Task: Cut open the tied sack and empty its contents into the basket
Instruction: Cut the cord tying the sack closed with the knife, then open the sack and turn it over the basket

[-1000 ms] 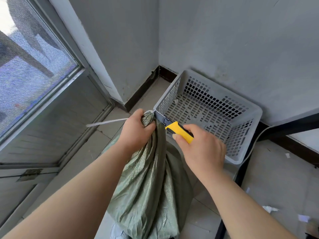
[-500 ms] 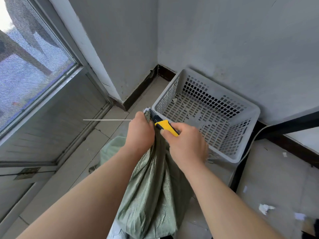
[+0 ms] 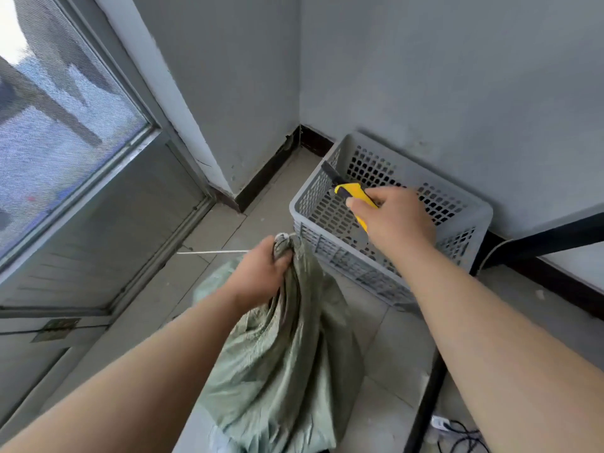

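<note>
Fingers (image 3: 283, 258) of the left hand (image 3: 258, 276) clench the sack (image 3: 287, 361) neck; right hand (image 3: 392, 217) grips the knife (image 3: 351, 191) apart.

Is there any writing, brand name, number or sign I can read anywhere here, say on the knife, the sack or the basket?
None can be read.
Yellow utility knife: no legible marking.
Green sack: plain woven cloth, no print showing.
Grey basket: no label visible.
Small white item on the floor: too small and blurred to tell.
</note>
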